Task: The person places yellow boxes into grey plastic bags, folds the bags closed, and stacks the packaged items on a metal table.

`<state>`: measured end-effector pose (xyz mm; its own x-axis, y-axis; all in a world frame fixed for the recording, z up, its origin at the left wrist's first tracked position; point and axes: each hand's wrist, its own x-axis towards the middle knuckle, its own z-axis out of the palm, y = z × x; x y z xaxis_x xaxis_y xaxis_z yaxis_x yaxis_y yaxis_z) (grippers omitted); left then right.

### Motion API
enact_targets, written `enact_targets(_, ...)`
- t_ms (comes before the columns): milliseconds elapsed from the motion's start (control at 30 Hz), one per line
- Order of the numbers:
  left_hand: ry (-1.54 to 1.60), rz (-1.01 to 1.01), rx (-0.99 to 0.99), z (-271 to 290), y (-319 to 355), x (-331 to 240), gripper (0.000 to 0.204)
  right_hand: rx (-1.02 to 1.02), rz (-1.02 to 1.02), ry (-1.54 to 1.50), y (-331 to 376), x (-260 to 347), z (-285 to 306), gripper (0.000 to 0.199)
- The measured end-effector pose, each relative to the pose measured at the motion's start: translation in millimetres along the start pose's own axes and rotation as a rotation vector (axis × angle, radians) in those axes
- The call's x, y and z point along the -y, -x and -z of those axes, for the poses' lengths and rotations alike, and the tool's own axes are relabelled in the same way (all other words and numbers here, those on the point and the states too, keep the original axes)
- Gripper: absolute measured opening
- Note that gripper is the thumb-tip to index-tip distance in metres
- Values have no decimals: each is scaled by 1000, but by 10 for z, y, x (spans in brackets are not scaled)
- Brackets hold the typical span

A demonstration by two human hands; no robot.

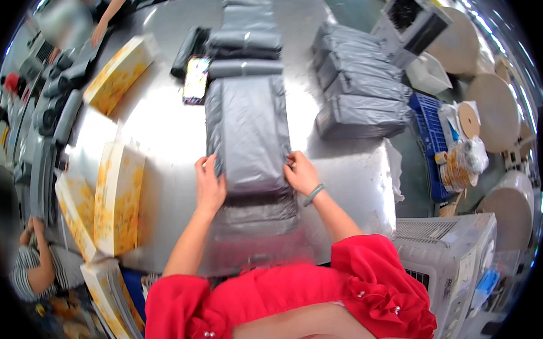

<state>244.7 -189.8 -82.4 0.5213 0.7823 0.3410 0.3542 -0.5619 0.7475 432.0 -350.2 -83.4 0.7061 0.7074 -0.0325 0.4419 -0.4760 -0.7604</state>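
Note:
A flat stack of grey plastic bags [248,128] lies lengthwise on the metal table before me. Its lower end overlaps a darker, shiny plastic layer [258,213]. My left hand [210,183] is closed on the left edge of the stack, near its front end, with the fingers curled in. On the opposite edge my right hand [301,173], a bracelet at its wrist, pinches the plastic between thumb and fingers. Just beyond the stack sit a rolled grey plastic bundle [243,68] and more folded grey plastic [247,28]. A lit phone [196,80] lies to their left.
Several grey plastic-wrapped packs [363,114] stand in a row at the table's right. Yellow-patterned white cartons [120,197] are along the left side. A blue crate [428,126] and a grey machine [447,240] stand beyond the right edge. Other people work at the left.

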Motion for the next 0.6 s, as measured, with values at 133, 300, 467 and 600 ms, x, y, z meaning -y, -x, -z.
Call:
enact_targets(133,297,216,86,-316,-136,-80,37,-97,63,-473,-397,-20,-510,58)
enact_targets(300,264,-267,2,-457,376,-920,43,285,-300,-1262,208,-926,63,52)
enact_targets(467,277,-378,266,-750,771,-1066,32,455,-117,-595,216,-801,2152,86)
enact_targets(600,-21,-168,101,-139,764,-548,35,-59,290,918,-351,-1441,2650,92)
